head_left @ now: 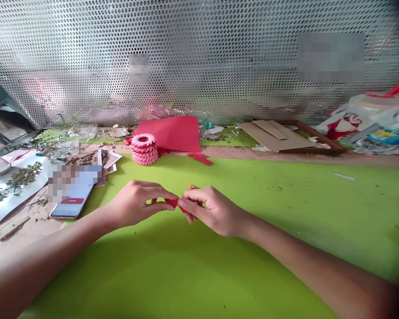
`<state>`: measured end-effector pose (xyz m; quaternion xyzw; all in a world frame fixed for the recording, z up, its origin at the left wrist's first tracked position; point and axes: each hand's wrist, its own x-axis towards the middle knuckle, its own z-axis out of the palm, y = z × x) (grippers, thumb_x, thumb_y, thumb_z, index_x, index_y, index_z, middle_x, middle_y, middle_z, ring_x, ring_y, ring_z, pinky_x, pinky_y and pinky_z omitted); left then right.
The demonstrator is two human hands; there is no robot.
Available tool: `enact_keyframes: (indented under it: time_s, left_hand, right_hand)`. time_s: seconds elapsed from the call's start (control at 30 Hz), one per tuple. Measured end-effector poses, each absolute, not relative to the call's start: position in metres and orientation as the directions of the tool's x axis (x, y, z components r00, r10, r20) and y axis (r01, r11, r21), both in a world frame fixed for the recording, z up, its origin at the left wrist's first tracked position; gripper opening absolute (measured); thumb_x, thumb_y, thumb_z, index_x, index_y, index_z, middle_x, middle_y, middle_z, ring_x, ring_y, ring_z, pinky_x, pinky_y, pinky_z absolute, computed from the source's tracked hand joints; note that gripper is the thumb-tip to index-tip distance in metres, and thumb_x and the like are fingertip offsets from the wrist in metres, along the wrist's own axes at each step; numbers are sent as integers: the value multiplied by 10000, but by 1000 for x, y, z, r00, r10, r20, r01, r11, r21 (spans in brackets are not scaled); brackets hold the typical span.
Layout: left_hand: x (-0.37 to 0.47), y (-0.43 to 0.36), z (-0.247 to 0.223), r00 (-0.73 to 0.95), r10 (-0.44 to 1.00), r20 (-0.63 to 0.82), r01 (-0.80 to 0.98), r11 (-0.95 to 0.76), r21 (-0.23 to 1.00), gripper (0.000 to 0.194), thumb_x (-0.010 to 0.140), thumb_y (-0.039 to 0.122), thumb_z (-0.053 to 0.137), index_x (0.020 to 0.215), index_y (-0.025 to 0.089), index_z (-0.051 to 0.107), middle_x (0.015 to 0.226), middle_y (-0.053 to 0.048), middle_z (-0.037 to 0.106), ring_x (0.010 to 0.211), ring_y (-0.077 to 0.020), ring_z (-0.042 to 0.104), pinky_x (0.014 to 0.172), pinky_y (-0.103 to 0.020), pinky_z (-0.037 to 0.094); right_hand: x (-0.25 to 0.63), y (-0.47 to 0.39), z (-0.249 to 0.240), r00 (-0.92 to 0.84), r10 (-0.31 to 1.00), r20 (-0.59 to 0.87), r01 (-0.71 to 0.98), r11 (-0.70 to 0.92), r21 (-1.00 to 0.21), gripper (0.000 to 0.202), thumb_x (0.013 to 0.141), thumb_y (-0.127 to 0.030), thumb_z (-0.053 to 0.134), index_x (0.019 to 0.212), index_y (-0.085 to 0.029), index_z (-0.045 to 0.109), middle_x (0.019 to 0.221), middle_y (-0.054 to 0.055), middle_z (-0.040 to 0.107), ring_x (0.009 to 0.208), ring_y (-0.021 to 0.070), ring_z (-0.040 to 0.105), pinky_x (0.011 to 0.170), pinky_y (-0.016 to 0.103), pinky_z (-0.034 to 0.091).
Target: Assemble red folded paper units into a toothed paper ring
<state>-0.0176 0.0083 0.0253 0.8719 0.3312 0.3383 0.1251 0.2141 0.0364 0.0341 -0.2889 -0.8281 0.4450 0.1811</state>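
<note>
Working area, read from left to right, with the paper ring stack (144,153) serving as landmark: dried plant sprigs (23,175) are lying on white paper at the far left of the stack; a phone (73,195), its screen lit, is resting to the left of the stack and nearer the camera, and printed cards (109,160) are overlapping just beside the phone, also left of the stack. In front of the stack, the left hand (139,201) is pinching a small red paper piece (171,202) between thumb and fingers. The red sheet (181,133) is lying behind and to the right of the stack. The right hand (213,210), in front and to the right of the stack, is clamping the same piece, the fingertips of both hands almost meeting. Red cut paper (201,158) is lying right of the stack, while cardboard (275,135) and a plastic bag (372,122) are occupying positions farther right of it
</note>
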Motion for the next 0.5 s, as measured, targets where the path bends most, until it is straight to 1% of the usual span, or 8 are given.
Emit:
enact_keyframes:
  time_s: [0.1, 0.17, 0.27, 0.37, 0.5]
  left_hand:
    - [-17, 7, 26, 535, 653, 536, 505, -756, 417, 178, 926, 295, 646, 1001, 188, 768, 867, -41, 784, 713, -133, 708, 678, -220, 531]
    - [-16, 6, 26, 481, 662, 575, 541, -740, 399, 177, 920, 292, 655, 1008, 188, 767, 849, -38, 785, 694, -133, 706, 668, -222, 530]
    - [-15, 5, 27, 396, 649, 649, 587, -723, 365, 166, 911, 286, 668, 1003, 189, 766, 840, -32, 789, 657, -131, 701, 663, -229, 530]
    - [-14, 5, 26, 372, 631, 680, 611, -719, 333, 152, 909, 279, 673, 990, 188, 762, 838, -21, 792, 605, -118, 683, 649, -229, 524]
    - [-14, 5, 25, 409, 601, 687, 618, -736, 276, 134, 895, 273, 693, 970, 185, 762, 814, -10, 794, 630, -125, 701, 648, -228, 509]
  right_hand:
    - [214, 39, 33, -747, 663, 44, 291, 386, -875, 443, 965, -503, 539, 683, -166, 596, 596, -9, 585, 504, 109, 484, 516, 245, 361]
    - [214, 41, 32, -710, 701, 64, 238, 324, -915, 454, 974, -523, 510, 703, -168, 589, 629, 4, 599, 568, 125, 537, 573, 249, 410]
    - [213, 42, 32, -690, 719, 89, 148, 260, -954, 448, 972, -531, 509, 734, -164, 607, 685, 24, 625, 629, 135, 557, 618, 258, 443]
    - [211, 41, 32, -660, 745, 98, 152, 260, -954, 403, 949, -514, 560, 772, -161, 637, 725, 35, 659, 621, 132, 548, 601, 257, 442]
    - [208, 38, 33, -598, 790, 135, 174, 293, -940, 386, 957, -497, 550, 780, -166, 638, 722, 29, 665, 601, 124, 546, 580, 249, 438]
